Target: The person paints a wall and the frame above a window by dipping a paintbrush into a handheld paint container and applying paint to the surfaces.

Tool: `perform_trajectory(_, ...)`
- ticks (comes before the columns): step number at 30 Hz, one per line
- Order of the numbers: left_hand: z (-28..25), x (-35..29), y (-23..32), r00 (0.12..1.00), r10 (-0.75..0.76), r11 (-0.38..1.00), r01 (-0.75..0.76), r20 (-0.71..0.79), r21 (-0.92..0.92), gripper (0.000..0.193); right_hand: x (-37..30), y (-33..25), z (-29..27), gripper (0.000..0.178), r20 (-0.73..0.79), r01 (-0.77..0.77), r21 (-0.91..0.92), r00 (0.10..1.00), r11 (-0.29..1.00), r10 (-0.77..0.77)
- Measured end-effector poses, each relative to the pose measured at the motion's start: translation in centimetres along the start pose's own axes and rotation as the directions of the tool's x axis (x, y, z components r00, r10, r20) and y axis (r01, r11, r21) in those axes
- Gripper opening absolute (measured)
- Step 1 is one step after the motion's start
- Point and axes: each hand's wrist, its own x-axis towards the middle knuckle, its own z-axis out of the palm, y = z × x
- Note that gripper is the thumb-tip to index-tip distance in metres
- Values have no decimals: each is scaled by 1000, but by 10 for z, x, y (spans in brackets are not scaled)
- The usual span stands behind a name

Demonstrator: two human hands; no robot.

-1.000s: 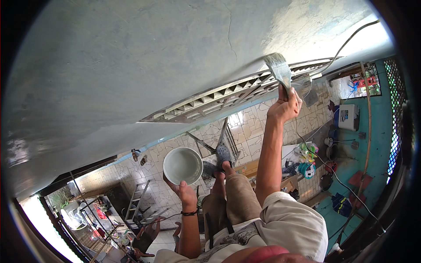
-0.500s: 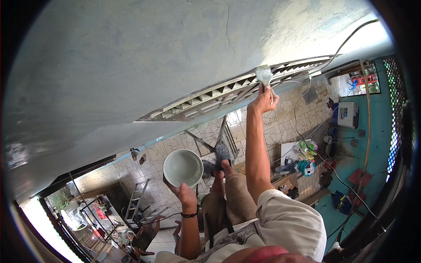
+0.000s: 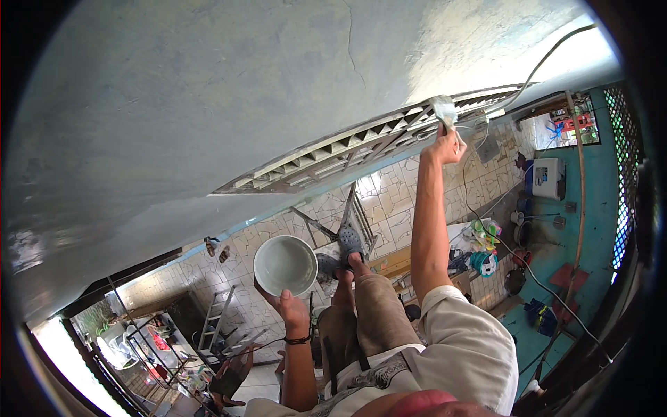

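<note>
My left hand (image 3: 294,311) is closed on the near side of a round white bucket (image 3: 258,267), thumb over the rim. Pale liquid seems to lie inside it. With my right arm stretched forward, my right hand (image 3: 445,146) grips the handle of a wide paintbrush (image 3: 445,110). The whitish bristles point up at the upper edge of a slatted vent (image 3: 326,151), where it meets the wall; whether they touch cannot be made out. Pale paint covers the upper right part of the grey wall (image 3: 208,83), and a thin crack runs down it.
My feet, in grey clogs (image 3: 351,240), stand on a raised metal support (image 3: 313,224) above the tiled floor (image 3: 396,198). A cable (image 3: 556,48) hangs at right. Another person's hand (image 3: 243,365) shows at lower left, near a ladder (image 3: 217,316). A teal pail (image 3: 481,263) stands at right.
My right hand has moved the paintbrush to the right and slightly up along the vent's top edge. The bucket has shifted slightly left in my left hand.
</note>
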Motion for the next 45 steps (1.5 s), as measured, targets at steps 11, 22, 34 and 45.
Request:
perform_trajectory(11,6,-1,-1,999,-13,1000,12,53,12,91,-91,-6,-48,20,179,-282,-92,939,955,295)
perform_trajectory(22,-11,-4,-16,997,-29,999,31,72,-35,84,9,3,-8,18,-22,40,-52,999,998,-41)
perform_trajectory(34,-37,-8,-33,998,-42,996,45,50,-77,77,-31,-21,-52,21,323,-209,-223,906,952,275)
perform_trajectory(45,-39,-18,-17,996,-85,989,86,14,-120,75,-5,5,-14,24,149,-30,-121,988,992,48)
